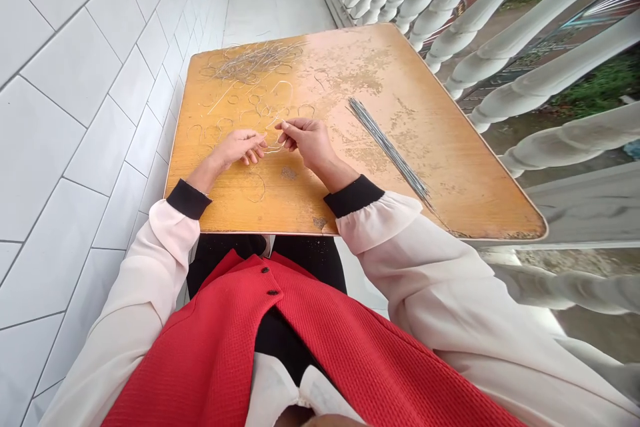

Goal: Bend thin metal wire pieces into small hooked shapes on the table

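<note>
A thin, pale looped wire [273, 149] stretches between my two hands over the worn wooden table [310, 213]. My left hand [243, 147] pinches its left side, fingers curled. My right hand [306, 139] pinches the other side between thumb and index finger. Around and beyond my hands lie several loose wire rings [249, 117]. Farther back on the left is a tangled heap of thin wires [250, 61]. One more ring [257, 187] rests near the front, below my left hand. A bundle of straight grey wires [387, 147] lies diagonally to the right of my right hand.
A white tiled wall [100, 113] runs along the table's left side. White balusters [525, 90] line the right side, with ground and plants visible beyond them. The table's front edge is close to my lap.
</note>
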Demonstrator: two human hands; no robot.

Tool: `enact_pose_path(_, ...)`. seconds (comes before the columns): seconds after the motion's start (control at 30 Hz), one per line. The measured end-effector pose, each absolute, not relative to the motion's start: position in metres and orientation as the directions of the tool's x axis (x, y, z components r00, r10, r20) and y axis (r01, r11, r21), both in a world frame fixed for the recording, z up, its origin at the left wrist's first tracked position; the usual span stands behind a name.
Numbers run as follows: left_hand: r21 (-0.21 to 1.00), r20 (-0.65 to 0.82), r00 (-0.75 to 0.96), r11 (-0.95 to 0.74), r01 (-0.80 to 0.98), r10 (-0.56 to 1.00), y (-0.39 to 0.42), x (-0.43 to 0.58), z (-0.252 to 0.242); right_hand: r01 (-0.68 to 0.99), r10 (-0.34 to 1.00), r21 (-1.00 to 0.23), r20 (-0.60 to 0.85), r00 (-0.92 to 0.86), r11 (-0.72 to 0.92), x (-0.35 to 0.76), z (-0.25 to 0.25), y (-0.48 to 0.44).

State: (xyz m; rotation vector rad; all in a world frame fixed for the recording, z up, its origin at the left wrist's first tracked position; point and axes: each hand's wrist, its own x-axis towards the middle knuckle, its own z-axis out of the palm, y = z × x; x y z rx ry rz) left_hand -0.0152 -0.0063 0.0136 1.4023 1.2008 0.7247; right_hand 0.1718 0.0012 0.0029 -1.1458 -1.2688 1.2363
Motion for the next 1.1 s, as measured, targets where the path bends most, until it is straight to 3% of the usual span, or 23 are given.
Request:
enact_pose_path(0.27,0.979,-0.133,0.403,0.055,0.199,0.906,-0.013,-0.013,0.019,-0.013,0.999,-1.000,0.023,-0.034,0.022,0.175,0.004,0.004)
enact_pose_path(0.43,0.991,-0.061,0.365,0.014,0.131,0.929,-0.011,-0.012,0.015,-0.066,0.999,-0.997,-0.024,-0.034,-0.026,0.174,0.007,0.002)
enact_pose_path(0.67,0.969,-0.012,0.362,-0.079,0.234,0.932,-0.010,-0.006,0.009,-0.064,0.999,-0.998,-0.013,-0.040,-0.015,0.176,0.010,0.002)
enact_pose_path(0.87,0.908,0.163,0.413,-0.299,0.292,0.896,-0.014,-0.001,0.006,-0.027,0.997,-0.998,0.050,-0.059,0.049,0.178,0.012,0.001)
enact_pose_path(1.1,0.939,0.062,0.554,-0.237,0.251,0.830,-0.011,-0.008,0.003,0.039,0.986,-0.997,0.066,-0.154,0.072,0.178,0.009,0.001)
